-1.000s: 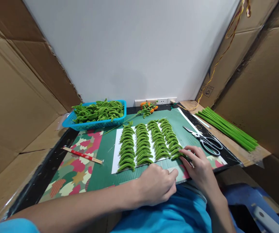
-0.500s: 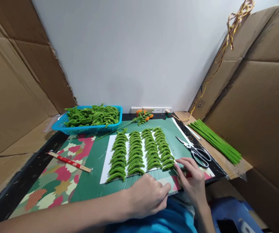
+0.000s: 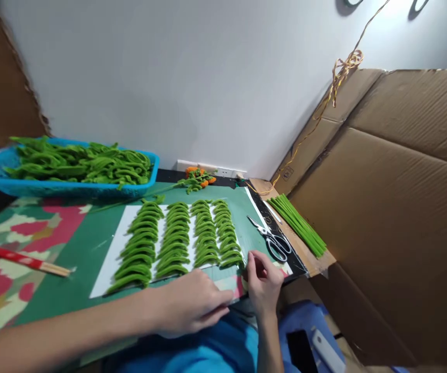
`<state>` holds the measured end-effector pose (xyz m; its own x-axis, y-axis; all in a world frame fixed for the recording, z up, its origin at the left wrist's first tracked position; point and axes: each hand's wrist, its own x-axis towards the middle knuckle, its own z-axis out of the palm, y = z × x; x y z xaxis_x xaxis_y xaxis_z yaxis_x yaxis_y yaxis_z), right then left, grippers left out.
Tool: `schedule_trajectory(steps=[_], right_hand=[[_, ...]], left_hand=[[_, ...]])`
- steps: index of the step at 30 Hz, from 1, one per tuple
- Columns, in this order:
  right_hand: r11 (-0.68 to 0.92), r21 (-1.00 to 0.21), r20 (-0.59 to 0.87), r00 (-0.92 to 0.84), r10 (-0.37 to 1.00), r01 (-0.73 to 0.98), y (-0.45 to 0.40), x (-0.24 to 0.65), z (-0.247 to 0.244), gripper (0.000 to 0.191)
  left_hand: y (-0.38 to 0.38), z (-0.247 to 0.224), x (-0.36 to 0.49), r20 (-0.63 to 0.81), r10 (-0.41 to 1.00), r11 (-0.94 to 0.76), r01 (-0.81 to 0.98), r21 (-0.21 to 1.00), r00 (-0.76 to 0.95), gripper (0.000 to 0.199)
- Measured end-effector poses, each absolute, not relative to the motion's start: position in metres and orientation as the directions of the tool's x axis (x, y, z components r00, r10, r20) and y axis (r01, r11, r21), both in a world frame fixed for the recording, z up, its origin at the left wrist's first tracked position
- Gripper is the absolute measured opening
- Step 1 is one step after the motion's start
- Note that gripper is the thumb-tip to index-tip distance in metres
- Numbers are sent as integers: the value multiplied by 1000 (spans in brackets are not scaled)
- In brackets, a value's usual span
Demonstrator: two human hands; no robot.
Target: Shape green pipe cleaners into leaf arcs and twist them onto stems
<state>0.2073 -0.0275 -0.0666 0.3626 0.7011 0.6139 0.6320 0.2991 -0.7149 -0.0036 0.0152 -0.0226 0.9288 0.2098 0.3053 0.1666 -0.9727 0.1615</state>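
Several curved, fuzzy green chenille pieces (image 3: 174,241) lie in columns on a white sheet (image 3: 109,269). My left hand (image 3: 196,300) is closed in front of the sheet's near edge, fingers curled under; whether it holds anything is hidden. By the near end of the rightmost column, my right hand (image 3: 264,277) has its thumb and fingertips drawn together in a pinch. What is between them, if anything, is too small to make out. Scissors (image 3: 273,241) with grey-and-black handles lie just beyond my right hand, blades pointing away to the left.
A blue basket (image 3: 91,189) heaped with green fuzzy pieces stands back left. An orange-flowered stem (image 3: 198,178) lies by the wall socket. Green stems (image 3: 297,223) lie along the right cardboard wall (image 3: 394,197). Wrapped chopsticks (image 3: 17,256) rest at left. A phone (image 3: 301,351) is low right.
The view has turned right, so the table things sit farther left. My right hand's fingers have drawn together and moved off the last green piece. My left hand stays closed.
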Motion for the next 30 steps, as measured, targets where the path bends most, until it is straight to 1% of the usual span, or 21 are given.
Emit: schedule_trajectory(steps=[3,6,8,10,14,15,17,18,22,24,26,27,29,30], right_hand=[[271,-773,571,443,692,573,-29,207,-68,36],[267,-840,514,534,671,473,-31,203,-66,39],[263,-855,495,556,667,446,-32,201,-65,40],[257,-861,483,547,684,439,-33,202,-63,40],[277,-861,462,432,775,427,-39,209,-63,33],[296,-854,482,436,760,428,-42,212,-63,32],[325,-840,527,512,678,435,-48,218,-62,29],[324,-846,527,575,626,423,-50,220,-60,27],[310,-885,463,727,507,347,-54,224,-44,24],[285,-896,438,776,454,340,-52,224,-32,24],[247,-908,415,799,435,338,-51,226,-26,24],[207,-919,395,789,470,336,-50,230,-28,27],[116,-928,357,756,549,354,-49,241,-40,37],[69,-920,353,742,570,385,-48,248,-50,43]], left_hand=[[16,-19,-1,330,186,-975,133,177,925,9],[15,-15,0,283,188,-971,135,195,940,8],[14,-13,0,252,192,-971,146,192,949,6],[14,-13,0,244,191,-971,146,190,951,6],[13,-13,-1,268,182,-972,133,192,946,7],[13,-13,-1,268,183,-972,133,195,946,7],[11,-13,-3,264,188,-970,137,200,946,7],[10,-14,-3,260,189,-970,137,203,947,7],[6,-19,-3,245,211,-968,168,187,946,8],[4,-24,-2,224,203,-971,167,170,953,10],[4,-29,-2,195,192,-973,160,166,962,12],[3,-33,-2,176,192,-974,165,157,965,12],[3,-41,-6,126,137,-984,121,130,982,11],[2,-45,-8,106,148,-984,136,112,983,11]])
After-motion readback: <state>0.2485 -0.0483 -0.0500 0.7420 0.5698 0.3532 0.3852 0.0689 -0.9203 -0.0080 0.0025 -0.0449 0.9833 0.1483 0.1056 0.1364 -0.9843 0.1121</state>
